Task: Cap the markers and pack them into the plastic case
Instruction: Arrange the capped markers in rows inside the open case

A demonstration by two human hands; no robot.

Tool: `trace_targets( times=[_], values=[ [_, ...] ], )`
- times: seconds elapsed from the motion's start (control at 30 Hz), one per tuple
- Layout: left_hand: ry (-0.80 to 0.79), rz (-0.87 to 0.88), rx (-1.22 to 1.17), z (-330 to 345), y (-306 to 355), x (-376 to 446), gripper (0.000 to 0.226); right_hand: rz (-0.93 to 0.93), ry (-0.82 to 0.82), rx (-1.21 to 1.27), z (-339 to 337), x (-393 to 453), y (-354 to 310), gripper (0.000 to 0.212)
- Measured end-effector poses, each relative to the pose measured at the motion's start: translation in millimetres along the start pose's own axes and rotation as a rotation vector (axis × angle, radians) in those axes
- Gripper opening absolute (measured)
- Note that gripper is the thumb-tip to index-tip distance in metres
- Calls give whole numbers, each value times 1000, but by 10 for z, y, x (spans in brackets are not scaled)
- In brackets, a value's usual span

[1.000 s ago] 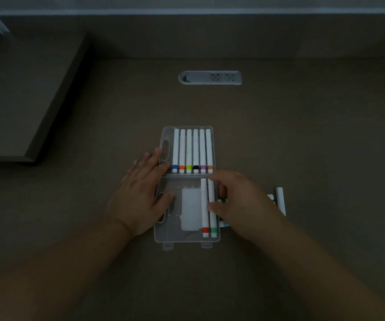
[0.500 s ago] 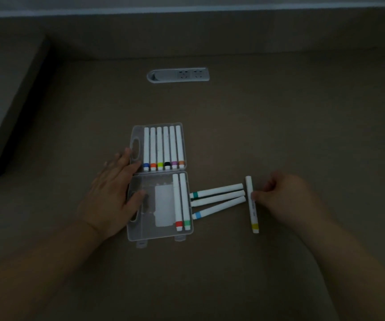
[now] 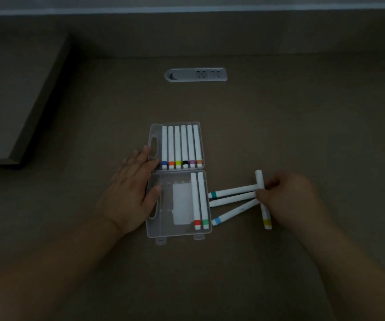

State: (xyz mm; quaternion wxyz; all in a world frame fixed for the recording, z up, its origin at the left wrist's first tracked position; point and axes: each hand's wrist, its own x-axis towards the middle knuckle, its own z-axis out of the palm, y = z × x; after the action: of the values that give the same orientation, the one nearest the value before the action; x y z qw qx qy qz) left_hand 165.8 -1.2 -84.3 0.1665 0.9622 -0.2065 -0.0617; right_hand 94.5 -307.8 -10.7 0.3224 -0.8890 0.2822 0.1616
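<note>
Eight markers [image 3: 180, 146] cased; four loose [image 3: 235, 190]

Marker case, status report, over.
Left hand flat, steadying plastic case. Right hand pinching yellow marker. Eight packed; three loose markers beside case. Nothing blocking.

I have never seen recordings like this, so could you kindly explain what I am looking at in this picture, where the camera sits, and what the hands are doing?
No machine here: a person wears a camera on the head, looking down at their own two hands on a brown table. A clear plastic case lies open. Its far half holds six markers, its near half two more. The left hand rests flat on the case's left edge. Three markers lie loose right of the case. The right hand pinches a yellow-banded marker. A socket strip is set into the table farther back.
</note>
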Motion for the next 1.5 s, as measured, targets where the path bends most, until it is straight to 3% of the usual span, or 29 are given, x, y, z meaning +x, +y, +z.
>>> trace_targets(
  times=[0.33,0.6,0.83,1.13,1.3,1.5],
  values=[
    [-20,-11,26,-46,29,3,68,-163,-148,133,531,-91,-669,13],
    [-4,-7,33,-21,18,6,69,-244,-78,-3,782,-70,-843,17],
    [4,3,22,-29,15,1,69,-238,-124,-83,804,-91,-893,32],
    [-6,-7,15,-40,19,0,70,-218,-168,-101,755,-23,-903,21],
    [1,0,-1,-37,20,-1,71,-225,-192,-270,834,7,-969,31],
    [4,2,13,-22,7,2,71,-215,-205,-256,843,29,-959,33]
  ],
)
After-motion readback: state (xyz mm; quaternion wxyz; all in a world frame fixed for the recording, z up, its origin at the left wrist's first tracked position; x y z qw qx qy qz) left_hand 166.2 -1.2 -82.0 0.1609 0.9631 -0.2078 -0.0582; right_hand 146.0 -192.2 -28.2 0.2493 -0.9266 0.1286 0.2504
